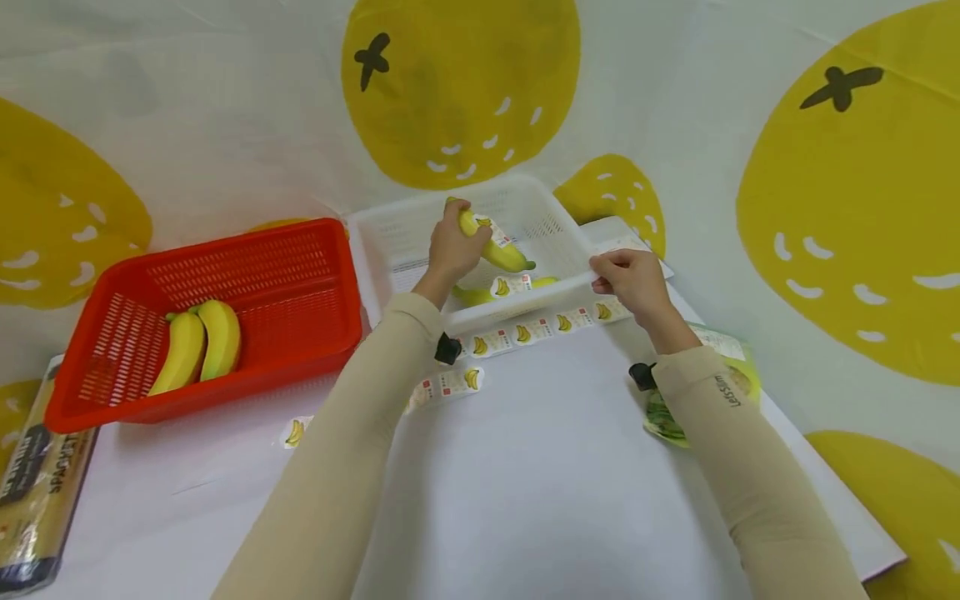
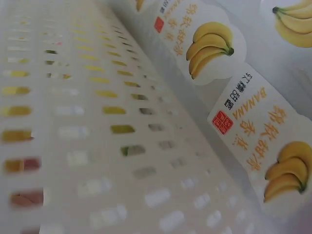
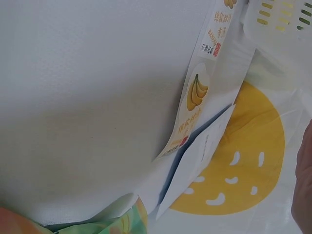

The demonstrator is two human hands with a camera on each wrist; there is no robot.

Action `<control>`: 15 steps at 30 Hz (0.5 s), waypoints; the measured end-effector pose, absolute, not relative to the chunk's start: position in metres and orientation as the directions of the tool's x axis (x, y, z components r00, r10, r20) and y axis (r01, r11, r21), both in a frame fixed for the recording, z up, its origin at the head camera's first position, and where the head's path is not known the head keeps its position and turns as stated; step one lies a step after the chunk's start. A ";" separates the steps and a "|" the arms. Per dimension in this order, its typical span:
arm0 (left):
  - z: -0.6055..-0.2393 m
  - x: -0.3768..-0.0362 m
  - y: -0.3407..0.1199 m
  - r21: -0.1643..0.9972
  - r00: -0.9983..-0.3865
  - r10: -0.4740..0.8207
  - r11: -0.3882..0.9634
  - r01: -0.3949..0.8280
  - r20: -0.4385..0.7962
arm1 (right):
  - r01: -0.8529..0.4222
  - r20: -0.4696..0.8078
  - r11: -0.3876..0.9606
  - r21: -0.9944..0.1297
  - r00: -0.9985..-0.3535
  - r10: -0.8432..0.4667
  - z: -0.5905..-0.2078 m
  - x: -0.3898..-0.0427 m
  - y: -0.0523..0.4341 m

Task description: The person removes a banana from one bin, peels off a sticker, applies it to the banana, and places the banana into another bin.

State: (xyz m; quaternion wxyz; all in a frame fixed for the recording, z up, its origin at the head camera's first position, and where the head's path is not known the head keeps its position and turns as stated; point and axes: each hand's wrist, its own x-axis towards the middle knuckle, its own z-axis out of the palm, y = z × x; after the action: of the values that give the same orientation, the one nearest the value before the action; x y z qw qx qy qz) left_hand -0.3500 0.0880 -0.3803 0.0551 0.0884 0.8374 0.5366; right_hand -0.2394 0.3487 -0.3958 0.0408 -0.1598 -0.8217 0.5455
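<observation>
My left hand (image 1: 455, 247) holds a banana (image 1: 504, 255) with a label on it, tilted, inside the white plastic basket (image 1: 401, 204). Below it, a second labelled banana (image 1: 542, 282) lies in the basket near the front wall. At the basket's right front corner, my right hand (image 1: 633, 279) has its fingers curled and appears to pinch the rim; the contact is not fully visible. Banana stickers (image 1: 522, 333) run in a strip along the basket's front, seen close in the left wrist view as printed labels (image 2: 263, 131). In the right wrist view only a sliver of the right hand (image 3: 303, 180) shows.
To the left stands a red basket (image 1: 300, 354) with two bananas (image 1: 220, 337). A spaghetti pack (image 1: 48, 492) lies at the left edge. More stickers (image 1: 457, 382) lie mid-table. Beneath my right forearm is a green packet (image 1: 667, 421). A fruit-print cloth (image 1: 660, 83) hangs behind.
</observation>
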 end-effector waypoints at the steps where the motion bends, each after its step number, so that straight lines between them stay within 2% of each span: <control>1: -0.383 -0.352 0.091 0.912 -0.977 0.211 0.405 0.068 -0.021 | 0.211 -0.103 0.343 -0.915 -0.946 0.307 -0.396 -0.240 0.348; 7: -0.396 -0.367 0.110 0.934 -0.958 0.257 0.355 -0.030 -0.129 | 0.183 -0.085 0.302 -0.936 -0.947 0.309 -0.398 -0.239 0.351; 15: -0.393 -0.365 0.111 0.931 -0.908 0.314 0.320 -0.174 -0.278 | 0.180 -0.085 0.290 -0.940 -0.947 0.310 -0.394 -0.234 0.349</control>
State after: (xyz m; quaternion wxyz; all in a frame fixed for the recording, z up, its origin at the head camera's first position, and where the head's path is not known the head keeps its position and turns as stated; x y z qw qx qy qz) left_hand -0.3647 0.1114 -0.3926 0.2100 0.0447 0.7848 0.5814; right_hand -0.2342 0.3487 -0.3940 0.0567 -0.1528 -0.8011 0.5759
